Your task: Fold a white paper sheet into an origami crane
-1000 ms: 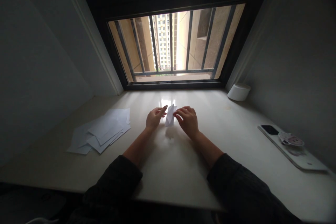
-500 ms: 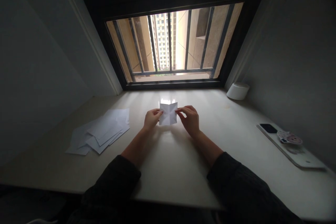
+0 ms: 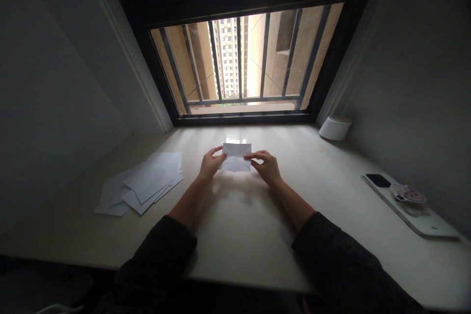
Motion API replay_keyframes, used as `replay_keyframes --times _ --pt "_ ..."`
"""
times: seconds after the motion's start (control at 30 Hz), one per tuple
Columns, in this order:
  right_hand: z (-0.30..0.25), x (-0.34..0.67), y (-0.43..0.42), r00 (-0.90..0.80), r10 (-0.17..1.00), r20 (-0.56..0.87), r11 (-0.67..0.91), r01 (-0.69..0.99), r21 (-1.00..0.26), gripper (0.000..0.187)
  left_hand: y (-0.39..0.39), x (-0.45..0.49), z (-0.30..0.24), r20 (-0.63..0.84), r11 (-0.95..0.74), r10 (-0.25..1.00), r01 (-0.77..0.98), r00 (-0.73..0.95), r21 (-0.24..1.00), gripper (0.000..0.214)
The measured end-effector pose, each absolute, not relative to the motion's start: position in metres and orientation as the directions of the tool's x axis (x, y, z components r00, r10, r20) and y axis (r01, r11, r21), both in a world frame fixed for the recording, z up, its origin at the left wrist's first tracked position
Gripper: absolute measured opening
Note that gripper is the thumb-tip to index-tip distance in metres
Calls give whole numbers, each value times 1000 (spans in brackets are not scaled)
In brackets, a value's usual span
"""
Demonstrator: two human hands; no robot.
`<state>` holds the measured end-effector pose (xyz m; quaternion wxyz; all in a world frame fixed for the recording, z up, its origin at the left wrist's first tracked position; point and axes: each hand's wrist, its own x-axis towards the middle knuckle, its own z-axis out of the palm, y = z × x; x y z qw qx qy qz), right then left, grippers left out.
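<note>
Between my hands, above the pale surface, is a small creased sheet of white paper (image 3: pixel 236 156), held up facing me. My left hand (image 3: pixel 212 163) pinches its left edge, the thumb on the near face and the fingers partly hidden behind. At the right edge, my right hand (image 3: pixel 267 166) grips the paper between thumb and forefinger. Crease lines show on the sheet, and it looks wider than tall. Over to the left lies a loose pile of white papers (image 3: pixel 147 181), overlapping one another and touched by neither hand.
The pale countertop (image 3: pixel 235 235) runs up to a dark-framed window (image 3: pixel 243 120) with bars outside. A white rounded object (image 3: pixel 334 127) stands at the back right. Nearer on the right, a phone (image 3: pixel 423 221) with a cartoon grip (image 3: pixel 408 193) lies by the wall.
The paper was bent along an upright middle crease; now it is spread wider and looks shorter, with a level crease across it. Both hands keep hold of its sides.
</note>
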<state>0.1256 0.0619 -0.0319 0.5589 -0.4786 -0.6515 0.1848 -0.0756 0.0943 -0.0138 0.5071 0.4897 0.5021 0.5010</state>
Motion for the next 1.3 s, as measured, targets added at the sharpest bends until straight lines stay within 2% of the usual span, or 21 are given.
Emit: replay_keyframes --times 0.1,0.23,0.3,0.43,0.53,0.7,0.8,1.03,1.1,1.3 --pt "-33 125 64 94 874 477 427 320 -845 19 92 -74 -9 -48 48 999 -66 -4 997 68" --pt "-32 124 66 166 922 351 325 166 -931 17 84 -71 3 -93 94 995 -22 18 995 69" --pt "-31 123 66 183 936 302 291 84 -953 22 80 -70 8 -71 74 994 -27 87 997 71" --pt "-29 123 66 235 939 253 256 18 -966 32 78 -69 11 6 -8 982 9 187 1000 49" --pt "-27 125 65 258 941 219 226 1 -974 37 78 -67 8 74 -76 973 0 218 997 53" --pt "-23 125 64 269 946 178 197 -46 -979 40 78 -65 2 138 -142 978 13 158 990 49" --pt "-23 124 63 266 943 199 216 -35 -976 38 78 -65 2 108 -107 992 -21 71 994 46" --pt "-22 118 63 292 936 195 233 -101 -967 34 77 -61 1 63 -63 998 -116 -9 991 43" --pt "-21 116 62 306 933 188 242 -150 -959 34 76 -58 0 85 -87 996 -111 -23 990 45" --pt "-22 115 63 396 905 156 266 -240 -934 45 75 -54 -5 97 -92 995 -118 34 989 73"
